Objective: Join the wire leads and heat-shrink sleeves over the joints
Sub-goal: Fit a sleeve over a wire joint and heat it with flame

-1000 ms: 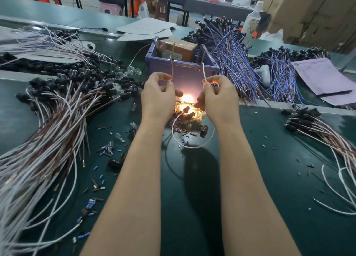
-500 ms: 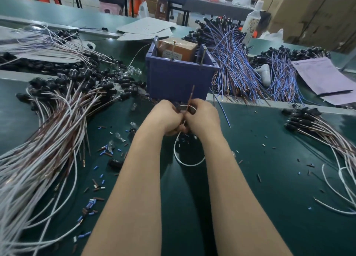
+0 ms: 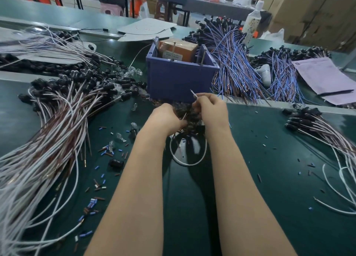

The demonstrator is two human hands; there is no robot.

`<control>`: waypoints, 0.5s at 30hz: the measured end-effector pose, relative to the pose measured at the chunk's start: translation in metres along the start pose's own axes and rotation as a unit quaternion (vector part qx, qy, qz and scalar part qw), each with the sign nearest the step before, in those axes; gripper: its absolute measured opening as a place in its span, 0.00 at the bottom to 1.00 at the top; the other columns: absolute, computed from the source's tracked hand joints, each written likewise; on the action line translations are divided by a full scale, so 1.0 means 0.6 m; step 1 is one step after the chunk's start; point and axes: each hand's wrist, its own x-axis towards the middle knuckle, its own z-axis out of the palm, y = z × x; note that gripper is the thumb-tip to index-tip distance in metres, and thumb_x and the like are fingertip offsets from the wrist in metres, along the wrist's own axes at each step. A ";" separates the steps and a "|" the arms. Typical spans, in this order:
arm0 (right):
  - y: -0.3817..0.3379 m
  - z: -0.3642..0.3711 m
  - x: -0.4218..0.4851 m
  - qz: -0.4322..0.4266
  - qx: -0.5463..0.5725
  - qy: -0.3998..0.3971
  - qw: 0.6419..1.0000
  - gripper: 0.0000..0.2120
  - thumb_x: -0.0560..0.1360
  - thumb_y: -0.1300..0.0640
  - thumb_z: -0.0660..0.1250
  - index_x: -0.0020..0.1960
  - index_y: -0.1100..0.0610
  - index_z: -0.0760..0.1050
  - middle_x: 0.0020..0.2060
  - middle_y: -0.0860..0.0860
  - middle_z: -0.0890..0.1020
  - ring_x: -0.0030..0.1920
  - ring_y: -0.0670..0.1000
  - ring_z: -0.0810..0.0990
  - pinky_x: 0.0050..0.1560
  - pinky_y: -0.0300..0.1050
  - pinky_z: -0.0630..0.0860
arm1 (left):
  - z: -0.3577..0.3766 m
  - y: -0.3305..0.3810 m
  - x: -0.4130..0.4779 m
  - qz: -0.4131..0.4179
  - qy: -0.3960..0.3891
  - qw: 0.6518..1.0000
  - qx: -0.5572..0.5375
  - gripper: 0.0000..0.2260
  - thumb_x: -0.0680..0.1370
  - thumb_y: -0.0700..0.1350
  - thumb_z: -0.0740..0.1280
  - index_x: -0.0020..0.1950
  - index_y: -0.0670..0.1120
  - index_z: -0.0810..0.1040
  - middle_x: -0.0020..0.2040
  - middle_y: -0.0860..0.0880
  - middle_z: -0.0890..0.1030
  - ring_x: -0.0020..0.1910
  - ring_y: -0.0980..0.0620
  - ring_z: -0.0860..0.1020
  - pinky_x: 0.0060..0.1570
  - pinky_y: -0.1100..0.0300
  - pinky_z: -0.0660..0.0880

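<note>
My two forearms [image 3: 142, 178], bare along all their visible length, slender and smooth, narrowing toward the wrists. My left hand [image 3: 166, 119] and right hand [image 3: 211, 111], likewise bare, knuckles and fingers uncovered.

A blue plastic bin [image 3: 181, 82] stands on the dark green table [image 3: 269, 178], and inside it there is a brown cardboard box [image 3: 179, 49] and 2 thin metal rods [image 3: 203, 57] that stick up from it. To the right lies a pale purple sheet [image 3: 323, 76] with a black pen [image 3: 336, 92] on its near edge. Behind the bin lie white paper sheets [image 3: 148, 27], a plastic bottle [image 3: 253, 22] stands further right, and a pink stool [image 3: 111, 8] and brown cartons [image 3: 317, 11] are in the background.
</note>
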 end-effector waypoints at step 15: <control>-0.030 -0.060 -0.007 0.108 -0.012 -0.179 0.978 0.08 0.77 0.65 0.59 0.43 0.61 0.75 0.23 0.49 0.74 0.23 0.46 0.67 0.22 0.34 0.65 | -0.033 0.011 -0.014 0.051 0.097 0.993 -0.042 0.04 0.77 0.45 0.66 0.42 0.48 0.74 0.49 0.45 0.81 0.50 0.45 0.78 0.51 0.54 0.76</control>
